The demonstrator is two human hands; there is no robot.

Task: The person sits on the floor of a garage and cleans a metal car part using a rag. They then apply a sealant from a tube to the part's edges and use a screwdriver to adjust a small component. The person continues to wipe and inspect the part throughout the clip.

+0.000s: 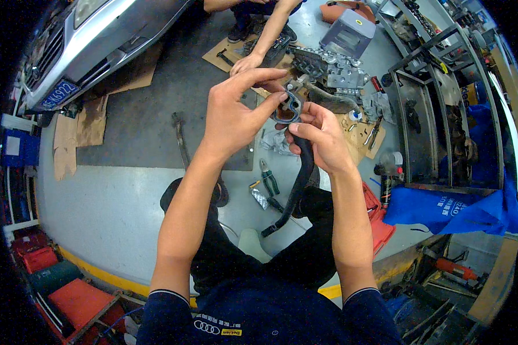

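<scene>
Held up in front of me is a small metal housing (289,112) with an oval flanged opening and brownish inside. My left hand (239,109) grips its upper side, thumb on the rim. My right hand (316,135) holds its lower end, where a black rubber hose (302,184) hangs down between my knees. On the floor below lie green-handled pliers (269,175), a small silver packet (259,198) and a crumpled clear bag (276,144).
A co-worker's arm (267,40) reaches down beyond my hands, beside engine parts (339,75) on cardboard. A silver car (98,46) is at upper left, metal shelving (403,86) on the right, with a blue bag (426,204). Red boxes (75,299) stand lower left.
</scene>
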